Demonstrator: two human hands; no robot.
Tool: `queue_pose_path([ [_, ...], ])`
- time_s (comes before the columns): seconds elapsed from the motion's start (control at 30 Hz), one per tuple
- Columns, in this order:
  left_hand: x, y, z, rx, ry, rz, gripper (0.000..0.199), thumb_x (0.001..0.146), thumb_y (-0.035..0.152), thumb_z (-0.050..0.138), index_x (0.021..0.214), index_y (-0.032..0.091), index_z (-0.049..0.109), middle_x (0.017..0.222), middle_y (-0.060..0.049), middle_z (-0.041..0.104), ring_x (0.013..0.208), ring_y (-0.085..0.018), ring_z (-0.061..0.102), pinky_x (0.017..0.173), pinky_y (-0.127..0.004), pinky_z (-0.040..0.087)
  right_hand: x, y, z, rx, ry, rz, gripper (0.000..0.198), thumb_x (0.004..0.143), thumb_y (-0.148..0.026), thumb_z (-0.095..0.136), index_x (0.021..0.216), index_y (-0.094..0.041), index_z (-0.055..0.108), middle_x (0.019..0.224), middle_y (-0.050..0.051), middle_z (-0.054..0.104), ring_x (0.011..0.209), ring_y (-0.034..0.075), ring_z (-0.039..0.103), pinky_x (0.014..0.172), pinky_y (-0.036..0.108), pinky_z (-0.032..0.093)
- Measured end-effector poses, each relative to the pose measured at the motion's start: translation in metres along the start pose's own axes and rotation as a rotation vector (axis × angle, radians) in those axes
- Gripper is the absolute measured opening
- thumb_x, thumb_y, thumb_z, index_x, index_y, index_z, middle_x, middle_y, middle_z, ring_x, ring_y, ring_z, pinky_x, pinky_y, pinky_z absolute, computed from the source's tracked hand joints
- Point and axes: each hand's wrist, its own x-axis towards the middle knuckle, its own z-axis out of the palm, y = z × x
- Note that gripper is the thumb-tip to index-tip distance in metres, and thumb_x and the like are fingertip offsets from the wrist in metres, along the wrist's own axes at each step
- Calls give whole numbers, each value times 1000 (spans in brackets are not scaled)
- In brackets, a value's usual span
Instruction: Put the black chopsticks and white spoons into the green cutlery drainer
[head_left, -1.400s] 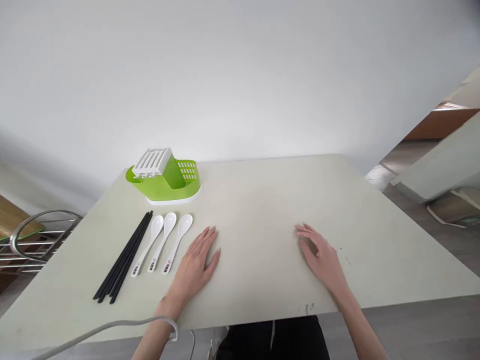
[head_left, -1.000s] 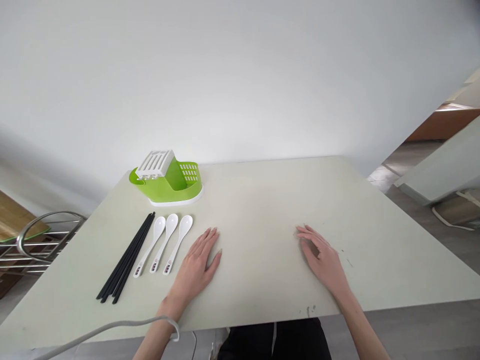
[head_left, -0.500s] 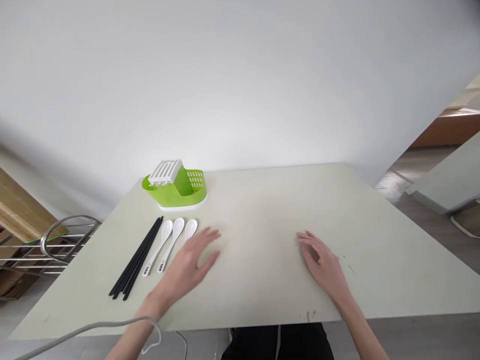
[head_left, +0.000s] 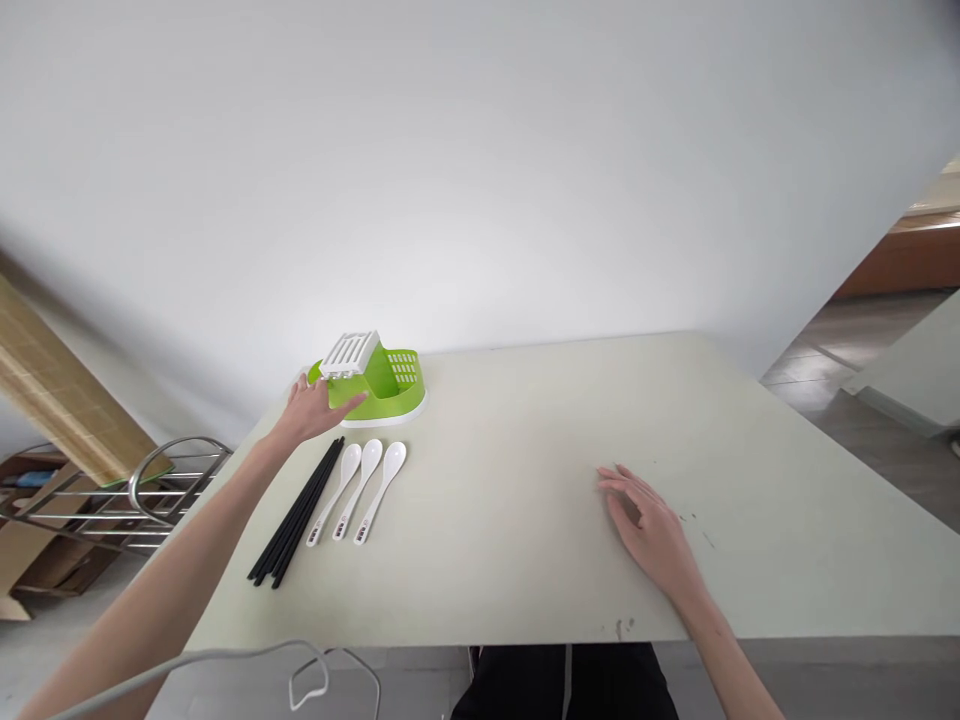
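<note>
My left hand (head_left: 311, 408) is stretched out to the left end of a green and white plastic utensil holder (head_left: 397, 405). Its fingers reach the holder's left rim, and the thumb lies spread across the front wall. Whether it presses on the plastic I cannot tell. Below the holder, several black chopsticks (head_left: 300, 515) lie in a bundle. Three white spoons, among them a right-hand spoon (head_left: 381, 493), lie beside them with bowls pointing away from me. My right hand (head_left: 649, 525) rests on the table at the right, fingers loosely bent and apart, holding nothing.
The pale table (head_left: 510, 500) stands against a white wall (head_left: 510, 180). Left of it are a metal rack (head_left: 112, 510) and a leaning bamboo board (head_left: 67, 385). A grey cable (head_left: 247, 652) runs across the lower left.
My left hand has moved forward and left, from over the right-hand spoon to the utensil holder. That spoon now shows whole. The view has shifted slightly; my right hand stays put.
</note>
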Motion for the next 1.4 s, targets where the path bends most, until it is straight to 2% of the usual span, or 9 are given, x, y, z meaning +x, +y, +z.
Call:
queue_pose_path([
  [0.13,-8,4,14,-37,-17,117,100,90,83,36,141,-2,49,155,-35,47,161,-49,15,124,-62,29,0,-1,0,3,-3,4,34,105,-48,44,119,-34,72,145,1,69,151,31,47,103,54,58],
  [0.2,-12,12,17,-53,-32,156,94,95,78,31,145,0,45,163,-33,38,162,-47,9,123,-63,30,0,-2,-1,5,-7,6,34,105,-49,44,118,-34,72,145,2,69,151,32,47,103,54,58],
  [0.27,-15,24,17,-58,-54,195,85,99,71,29,147,2,44,165,-30,37,163,-46,10,122,-64,33,0,-1,-1,8,-10,6,34,105,-49,44,116,-34,72,145,2,68,151,32,47,103,55,58],
  [0.43,-20,70,15,9,-65,301,63,107,45,25,154,6,41,163,-23,45,162,-42,20,120,-63,39,1,0,0,27,-2,1,33,105,-47,44,114,-33,72,144,2,69,151,32,47,105,57,56],
  [0.6,-31,130,20,87,-18,384,59,107,32,25,159,9,39,169,-19,40,160,-39,28,121,-56,43,2,0,-1,46,9,1,31,104,-46,45,110,-32,73,143,2,70,151,33,46,109,58,53],
  [0.73,-35,166,29,97,38,451,61,101,16,30,162,9,38,165,-21,46,159,-37,30,123,-53,41,3,-3,-3,52,4,4,32,104,-46,45,110,-32,72,143,1,69,151,32,46,114,60,48],
  [0.87,-34,186,37,108,55,485,73,92,3,33,165,7,33,160,-23,51,159,-36,32,124,-53,37,3,-3,-3,47,30,-11,31,104,-44,45,109,-31,72,141,3,71,149,31,49,116,60,46],
  [1.17,-28,221,49,97,64,497,81,90,3,38,169,10,23,160,-22,51,157,-38,35,122,-54,38,3,-2,-3,29,33,-24,30,104,-42,44,109,-31,72,140,3,71,149,31,49,117,60,46],
  [1.4,-11,269,62,63,72,520,86,91,5,41,171,11,11,156,-25,53,156,-39,36,120,-56,39,3,-5,-2,29,36,-20,30,104,-42,44,109,-32,72,140,2,71,150,30,48,115,58,48],
])
